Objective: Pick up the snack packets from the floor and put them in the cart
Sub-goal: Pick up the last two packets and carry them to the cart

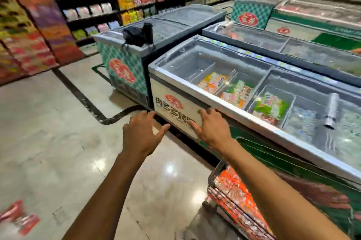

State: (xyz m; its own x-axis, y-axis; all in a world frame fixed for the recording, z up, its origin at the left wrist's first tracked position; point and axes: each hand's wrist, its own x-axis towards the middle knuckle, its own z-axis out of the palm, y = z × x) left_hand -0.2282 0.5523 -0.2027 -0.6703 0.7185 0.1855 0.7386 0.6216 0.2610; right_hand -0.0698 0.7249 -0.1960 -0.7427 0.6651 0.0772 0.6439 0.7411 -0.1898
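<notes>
Head view, blurred by motion. Both bare arms reach forward from the bottom edge toward frame centre. Left hand [143,135] spread, fingers splayed, palm down, empty, over the glossy beige floor [48,132] just left of the chest freezer's corner. Right hand [212,127] also spread and empty, fingers fanned in front of the white end panel of the chest freezer [175,110]; cannot tell whether it touches the panel.

Red snack packets [18,218] lie on the floor at lower left of the frame, well apart from both hands, smeared by blur. Cart [234,196], a wire basket type, sits at lower right beside the freezer's green front, under the right forearm; orange-red packets already inside it.

Freezer has glass sliding lids and grey dividers; orange and green frozen-food bags [271,105] lie in its compartments. A silvery roll [332,109] rests on the lid at right. Second freezer behind, green-white check with red logo, carries a black bag [136,35] on top. Stocked shelves [88,5] across the upper frame.
</notes>
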